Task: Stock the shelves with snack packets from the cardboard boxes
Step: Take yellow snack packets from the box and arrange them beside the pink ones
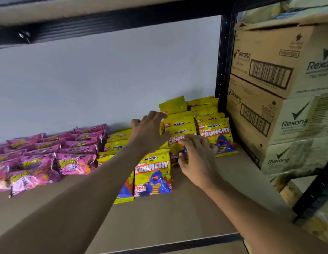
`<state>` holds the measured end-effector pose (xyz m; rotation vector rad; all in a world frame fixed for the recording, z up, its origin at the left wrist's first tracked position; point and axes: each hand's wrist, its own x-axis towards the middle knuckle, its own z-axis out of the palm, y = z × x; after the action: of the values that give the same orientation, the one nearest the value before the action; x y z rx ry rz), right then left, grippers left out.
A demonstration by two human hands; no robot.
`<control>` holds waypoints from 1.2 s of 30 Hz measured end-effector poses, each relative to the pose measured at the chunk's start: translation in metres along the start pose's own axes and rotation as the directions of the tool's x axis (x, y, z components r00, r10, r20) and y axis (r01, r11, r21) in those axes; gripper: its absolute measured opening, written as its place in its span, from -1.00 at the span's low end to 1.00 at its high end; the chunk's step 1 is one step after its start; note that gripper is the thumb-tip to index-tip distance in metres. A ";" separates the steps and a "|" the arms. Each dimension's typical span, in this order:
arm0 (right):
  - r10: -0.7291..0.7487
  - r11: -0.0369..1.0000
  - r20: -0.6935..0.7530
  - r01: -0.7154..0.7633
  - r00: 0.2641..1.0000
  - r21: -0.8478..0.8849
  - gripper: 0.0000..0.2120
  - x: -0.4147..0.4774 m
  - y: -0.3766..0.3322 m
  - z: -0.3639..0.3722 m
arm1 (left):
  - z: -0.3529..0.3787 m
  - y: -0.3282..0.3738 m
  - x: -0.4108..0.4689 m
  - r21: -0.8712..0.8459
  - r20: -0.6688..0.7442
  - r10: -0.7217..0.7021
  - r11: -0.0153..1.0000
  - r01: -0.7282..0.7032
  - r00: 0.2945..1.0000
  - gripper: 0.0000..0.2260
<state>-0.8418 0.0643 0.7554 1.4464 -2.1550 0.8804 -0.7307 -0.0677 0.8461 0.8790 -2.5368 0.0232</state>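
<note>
Shelf (177, 217): I see a brown board carrying all packets.
Cardboard boxes (269, 70): stacked at right, beyond the post.
Yellow packets (217, 136): rows at the shelf's back right.
Left hand (150, 132): fingers spread over them.
Right hand (198, 158): touching a front packet (175, 145); I cannot tell its grip.

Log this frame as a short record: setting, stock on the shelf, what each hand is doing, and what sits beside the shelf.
setting: shelf of a black metal rack, white wall behind
stock, left side: pink snack packets, lying in rows
stock, right side: yellow Monster Crunchy packets, overlapping rows
left hand: open, fingers spread above the yellow rows
right hand: pinches a middle-row Crunchy packet
beside: stacked Rexona cardboard boxes, next bay on the right
</note>
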 end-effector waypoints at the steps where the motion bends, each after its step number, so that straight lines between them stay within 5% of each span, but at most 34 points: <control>1: -0.001 1.000 0.019 0.000 1.000 0.007 -0.59 0.005 -0.002 0.004 | 0.002 -0.002 0.010 -0.002 0.023 0.005 1.000 -0.005 1.000 -0.52; 12: 0.019 0.998 0.083 -0.014 0.996 -0.053 -0.48 0.013 0.005 0.033 | 0.053 -0.014 0.071 -0.009 0.240 -0.061 0.998 0.065 0.969 -0.40; 18: 0.020 0.997 0.063 -0.015 0.998 -0.077 -0.55 0.013 0.006 0.038 | 0.057 -0.013 0.072 0.067 0.021 0.087 0.994 -0.088 0.996 -0.44; 24: 0.021 0.997 0.059 -0.017 0.998 -0.073 -0.54 0.013 0.005 0.038 | 0.063 -0.006 0.072 0.066 0.141 0.032 0.997 -0.041 0.989 -0.36; 29: 0.025 0.996 0.047 -0.021 0.999 -0.081 -0.52 0.012 0.004 0.039 | 0.058 -0.007 0.071 0.055 0.068 0.053 0.997 -0.056 0.996 -0.33; 36: 0.022 0.997 0.057 -0.018 0.998 -0.081 -0.51 0.012 0.004 0.038 | 0.057 -0.009 0.072 0.049 0.166 -0.037 0.998 0.029 0.986 -0.32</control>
<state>-0.8499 0.0311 0.7345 1.4294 -2.2241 0.7581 -0.7988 -0.1261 0.8245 0.9784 -2.6852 -0.0019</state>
